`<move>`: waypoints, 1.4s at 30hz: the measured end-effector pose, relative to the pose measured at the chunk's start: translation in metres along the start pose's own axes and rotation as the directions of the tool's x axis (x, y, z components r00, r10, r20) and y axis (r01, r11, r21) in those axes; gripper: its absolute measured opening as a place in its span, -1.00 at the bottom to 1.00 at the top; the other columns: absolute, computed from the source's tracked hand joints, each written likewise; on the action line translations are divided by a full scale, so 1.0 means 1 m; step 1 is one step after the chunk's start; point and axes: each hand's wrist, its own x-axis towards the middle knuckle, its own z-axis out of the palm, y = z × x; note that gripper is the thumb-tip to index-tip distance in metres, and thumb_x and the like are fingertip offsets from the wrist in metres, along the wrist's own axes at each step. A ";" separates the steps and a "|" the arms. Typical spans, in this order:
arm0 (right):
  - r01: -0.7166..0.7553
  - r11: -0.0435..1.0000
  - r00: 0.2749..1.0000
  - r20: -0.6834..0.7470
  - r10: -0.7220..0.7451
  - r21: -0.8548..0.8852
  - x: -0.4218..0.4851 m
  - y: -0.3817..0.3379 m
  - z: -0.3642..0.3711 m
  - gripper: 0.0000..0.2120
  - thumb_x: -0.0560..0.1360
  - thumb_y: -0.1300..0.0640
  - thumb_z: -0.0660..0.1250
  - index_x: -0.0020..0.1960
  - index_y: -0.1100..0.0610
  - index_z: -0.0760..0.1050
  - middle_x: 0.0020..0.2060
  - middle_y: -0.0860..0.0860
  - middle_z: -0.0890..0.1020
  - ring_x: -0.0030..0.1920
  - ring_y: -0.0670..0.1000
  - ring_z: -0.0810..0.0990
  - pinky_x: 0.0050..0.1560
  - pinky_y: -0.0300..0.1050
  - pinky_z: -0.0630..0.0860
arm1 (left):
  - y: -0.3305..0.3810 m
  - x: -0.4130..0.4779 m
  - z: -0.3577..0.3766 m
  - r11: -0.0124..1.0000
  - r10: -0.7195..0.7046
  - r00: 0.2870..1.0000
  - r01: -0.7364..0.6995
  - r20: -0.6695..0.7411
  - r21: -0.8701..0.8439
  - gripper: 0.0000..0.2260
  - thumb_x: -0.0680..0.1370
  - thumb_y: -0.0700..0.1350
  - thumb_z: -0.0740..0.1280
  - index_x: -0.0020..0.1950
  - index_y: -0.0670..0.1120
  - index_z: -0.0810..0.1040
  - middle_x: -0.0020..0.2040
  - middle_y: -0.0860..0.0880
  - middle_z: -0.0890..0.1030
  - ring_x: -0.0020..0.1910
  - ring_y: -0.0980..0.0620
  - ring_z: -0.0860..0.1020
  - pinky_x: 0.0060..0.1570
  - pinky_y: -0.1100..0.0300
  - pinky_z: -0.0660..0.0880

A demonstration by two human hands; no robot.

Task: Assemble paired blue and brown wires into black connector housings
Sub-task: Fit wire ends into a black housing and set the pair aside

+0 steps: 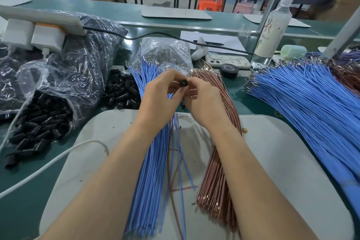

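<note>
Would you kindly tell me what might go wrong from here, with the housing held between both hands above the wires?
The black housing is only pinched at the fingertips of the left hand, so it could slip and drop. The right hand covers the wire ends, so blue and brown might go into the wrong holes unnoticed. Loose wires lie crossed between the blue bundle and brown bundle and may tangle when pulled.

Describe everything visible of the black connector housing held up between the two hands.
The small black round plastic connector housing is pinched from one side by the left hand and from the other by the right hand. Its round end faces the camera, showing two small holes. Fingers hide most of its body.
</note>
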 end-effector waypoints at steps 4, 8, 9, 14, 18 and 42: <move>0.046 0.997 0.998 -0.044 -0.049 -0.061 -0.001 0.003 -0.002 -0.82 0.47 0.31 0.28 -0.01 0.22 0.63 -0.21 0.07 0.65 -0.16 0.05 0.59 -0.10 -0.12 0.49 | 0.003 -0.001 0.001 0.999 0.043 0.999 -0.043 0.010 0.000 -0.85 0.48 -0.26 0.40 -0.06 -0.03 0.54 -0.17 0.15 0.61 -0.16 0.21 0.60 -0.04 0.35 0.52; 0.055 0.995 0.994 -0.086 -0.062 -0.087 -0.001 0.005 -0.004 -0.86 0.49 0.28 0.28 -0.14 0.19 0.62 -0.37 -0.02 0.54 -0.34 -0.05 0.46 -0.31 -0.21 0.36 | 0.004 -0.001 0.002 0.997 0.075 0.997 -0.075 0.008 0.034 -0.90 0.47 -0.26 0.40 -0.04 -0.15 0.57 -0.18 0.06 0.60 -0.17 0.19 0.56 -0.06 0.38 0.48; 0.059 0.995 0.994 -0.092 -0.067 -0.084 -0.002 0.005 -0.004 -0.86 0.49 0.28 0.28 -0.17 0.19 0.60 -0.40 -0.03 0.51 -0.38 -0.09 0.43 -0.33 -0.23 0.33 | 0.005 -0.001 0.002 0.996 0.079 0.997 -0.080 0.011 0.040 -0.90 0.47 -0.28 0.40 -0.04 -0.17 0.57 -0.15 0.01 0.61 -0.17 0.16 0.56 -0.06 0.36 0.49; 0.079 0.994 0.988 -0.126 -0.088 -0.078 -0.003 0.006 -0.003 -0.83 0.44 0.33 0.31 -0.27 0.11 0.53 -0.47 -0.12 0.42 -0.41 -0.10 0.37 -0.31 -0.18 0.31 | 0.007 -0.001 0.003 0.996 0.077 0.996 -0.079 0.043 0.035 -0.87 0.47 -0.35 0.37 -0.03 -0.18 0.57 -0.09 -0.07 0.59 -0.14 0.13 0.57 -0.04 0.34 0.52; 0.089 0.992 0.984 -0.145 -0.101 -0.091 -0.002 0.009 -0.002 -0.76 0.43 0.33 0.32 -0.29 0.03 0.43 -0.47 -0.19 0.38 -0.43 -0.18 0.37 -0.33 -0.24 0.28 | 0.008 -0.001 0.003 0.996 0.080 0.995 -0.081 0.056 0.031 -0.84 0.45 -0.37 0.37 -0.03 -0.17 0.59 -0.10 -0.05 0.59 -0.13 0.16 0.58 -0.03 0.36 0.52; 0.146 0.986 0.966 -0.206 -0.159 -0.074 -0.003 0.008 -0.001 -0.91 0.41 0.35 0.31 -0.22 0.22 0.57 -0.40 0.00 0.53 -0.34 0.05 0.48 -0.22 0.00 0.44 | 0.010 -0.001 0.003 0.993 -0.059 0.998 0.061 0.026 -0.105 -0.83 0.46 -0.35 0.38 -0.06 -0.10 0.56 -0.12 -0.01 0.62 -0.13 0.15 0.60 0.00 0.34 0.52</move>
